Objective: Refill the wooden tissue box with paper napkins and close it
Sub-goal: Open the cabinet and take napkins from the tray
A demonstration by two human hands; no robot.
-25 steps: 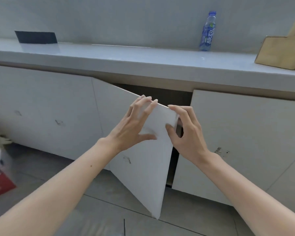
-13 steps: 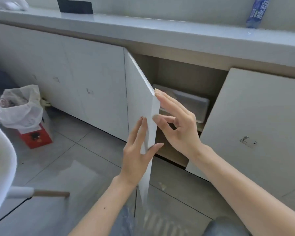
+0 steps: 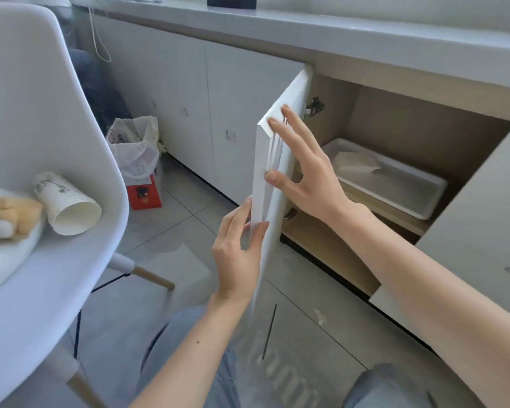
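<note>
A white cabinet door (image 3: 294, 90) under the counter stands swung out towards me, edge-on. My left hand (image 3: 237, 254) pinches its lower free edge from the outside. My right hand (image 3: 306, 178) lies on the inner face with fingers spread and the thumb on the edge. Inside the open cabinet, a white tray (image 3: 418, 184) sits on a shelf with a few paper napkins (image 3: 357, 164) at its left end. The wooden tissue box is not in view.
A white chair (image 3: 56, 113) stands close on my left, holding a stack of paper cups (image 3: 68, 204) and a plush toy (image 3: 6, 216). A bagged bin in a red box (image 3: 136, 160) sits on the floor. The neighbouring door (image 3: 483, 216) on the right also hangs open.
The door has swung wider, exposing the tray and napkins inside. My view has dropped lower and turned left, bringing the chair in. Both hands stay on the door's edge.
</note>
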